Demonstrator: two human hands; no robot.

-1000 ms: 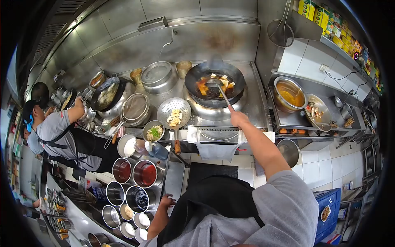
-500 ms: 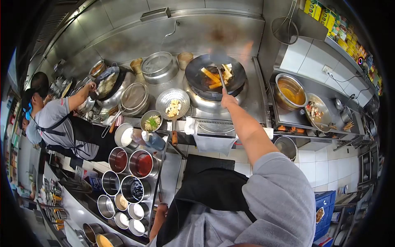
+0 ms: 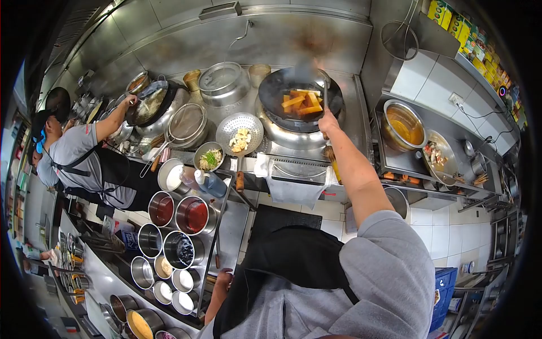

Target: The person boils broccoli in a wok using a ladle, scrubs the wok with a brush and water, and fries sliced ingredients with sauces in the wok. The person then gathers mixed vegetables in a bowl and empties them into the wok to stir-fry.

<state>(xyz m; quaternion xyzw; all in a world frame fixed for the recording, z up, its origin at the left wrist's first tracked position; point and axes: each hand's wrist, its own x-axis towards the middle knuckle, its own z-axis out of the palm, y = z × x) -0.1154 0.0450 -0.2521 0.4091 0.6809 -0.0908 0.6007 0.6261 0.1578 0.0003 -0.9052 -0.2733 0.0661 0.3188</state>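
Note:
My right hand [image 3: 328, 123] grips the handle of a long metal wok ladle [image 3: 326, 93], whose head is blurred by steam at the far right side of the black wok [image 3: 272, 93]. Yellow-brown rectangular blocks [image 3: 302, 103], perhaps tofu, lie piled in the wok, which sits on a steel burner ring. Low beside my body, my left hand [image 3: 224, 278] is closed near the edge of the sauce cart. Whatever it may hold is hidden. A perforated strainer [image 3: 252, 125] with pale chopped pieces [image 3: 241, 140] lies left of the wok, its wooden handle pointing towards me.
Several sauce and powder pots, including one of red sauce [image 3: 197, 213], fill the cart at left. A co-worker [image 3: 84, 152] works over another wok [image 3: 161, 104]. At right stand a pot of amber liquid [image 3: 404, 125] and a wide pan of food scraps [image 3: 432, 148].
My right hand and the ladle have moved right, from the wok's middle to its right side. The blocks now sit gathered in a pile. My left hand stays low.

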